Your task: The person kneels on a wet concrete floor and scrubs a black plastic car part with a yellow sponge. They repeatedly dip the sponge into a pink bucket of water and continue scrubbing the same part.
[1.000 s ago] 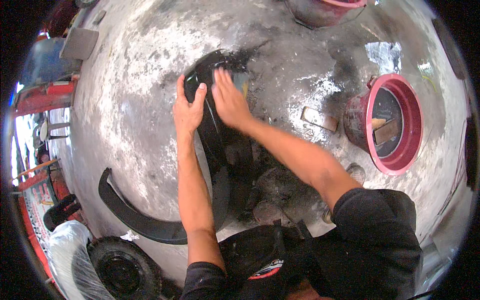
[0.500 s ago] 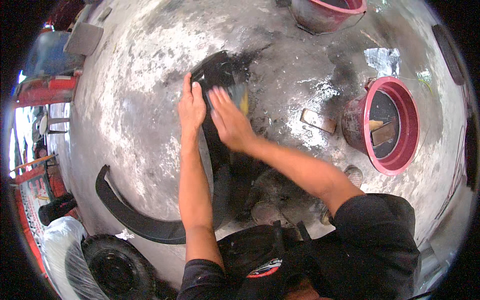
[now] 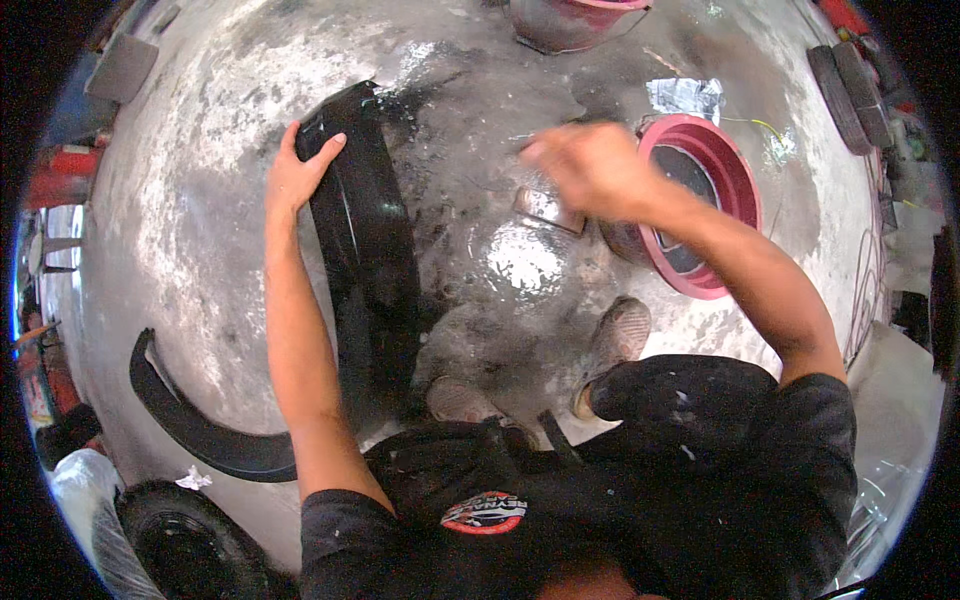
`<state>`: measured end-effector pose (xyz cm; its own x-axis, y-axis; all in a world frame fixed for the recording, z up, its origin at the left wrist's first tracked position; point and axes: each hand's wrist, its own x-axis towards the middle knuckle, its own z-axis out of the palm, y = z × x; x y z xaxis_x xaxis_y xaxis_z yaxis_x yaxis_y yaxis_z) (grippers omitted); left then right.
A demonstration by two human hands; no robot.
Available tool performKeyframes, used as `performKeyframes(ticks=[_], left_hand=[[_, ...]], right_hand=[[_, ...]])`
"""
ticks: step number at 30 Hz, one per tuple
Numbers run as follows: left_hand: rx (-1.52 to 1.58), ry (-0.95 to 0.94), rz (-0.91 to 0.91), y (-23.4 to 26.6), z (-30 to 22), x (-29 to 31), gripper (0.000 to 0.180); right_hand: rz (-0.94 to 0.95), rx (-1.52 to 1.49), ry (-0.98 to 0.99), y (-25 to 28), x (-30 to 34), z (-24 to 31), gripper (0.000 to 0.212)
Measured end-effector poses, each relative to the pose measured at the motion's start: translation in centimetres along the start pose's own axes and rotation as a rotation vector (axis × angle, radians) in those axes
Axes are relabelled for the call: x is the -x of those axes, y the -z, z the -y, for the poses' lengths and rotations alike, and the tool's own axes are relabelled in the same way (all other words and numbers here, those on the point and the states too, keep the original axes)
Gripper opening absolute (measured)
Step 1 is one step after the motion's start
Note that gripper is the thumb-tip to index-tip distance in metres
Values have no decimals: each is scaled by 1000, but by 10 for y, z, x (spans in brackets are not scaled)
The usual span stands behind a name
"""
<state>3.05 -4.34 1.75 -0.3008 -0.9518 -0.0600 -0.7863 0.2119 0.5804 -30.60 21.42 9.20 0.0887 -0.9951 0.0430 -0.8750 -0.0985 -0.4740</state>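
A long, curved black fender flare with a wet sheen stands on the concrete floor in front of me. My left hand grips its far left edge, with the thumb on the top face and the fingers over the rim. Well to the right of it, my right hand is in the air beside the pink bucket, smeared by motion. Its fingers look bent, and whether they hold anything cannot be made out. Beneath that hand a small rectangular block lies on the wet floor.
A second black curved strip lies at the lower left, near a tire. Another pink bucket stands at the far edge. Dark blocks sit at the far right. My shoes are close to the flare.
My right hand has left the fender flare, where a blurred grey-yellow item showed under it, and swung right toward the bucket. My left hand still grips the flare. The view has shifted right.
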Motion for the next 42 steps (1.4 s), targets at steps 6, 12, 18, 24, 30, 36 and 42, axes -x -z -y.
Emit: performKeyframes(ticks=[6, 12, 18, 24, 30, 36, 42], left_hand=[[-526, -250, -333, -8, -46, 28, 84], [-227, -576, 143, -92, -144, 87, 33], [-474, -562, 547, -235, -131, 159, 40], [-476, -501, 550, -273, -103, 186, 28], [-338, -607, 427, -279, -113, 178, 25], [-303, -371, 476, -283, -143, 183, 20], [953, 165, 688, -263, -202, 165, 24]], right_hand=[[-446, 189, -548, 43, 120, -118, 34], [4, 329, -446, -47, 164, -205, 30], [201, 260, -494, -59, 148, -224, 19], [223, 124, -546, -62, 141, -242, 29], [234, 31, -549, -70, 129, -243, 39], [219, 38, -657, -76, 137, -261, 43], [-47, -489, -585, 4, 134, -223, 37]])
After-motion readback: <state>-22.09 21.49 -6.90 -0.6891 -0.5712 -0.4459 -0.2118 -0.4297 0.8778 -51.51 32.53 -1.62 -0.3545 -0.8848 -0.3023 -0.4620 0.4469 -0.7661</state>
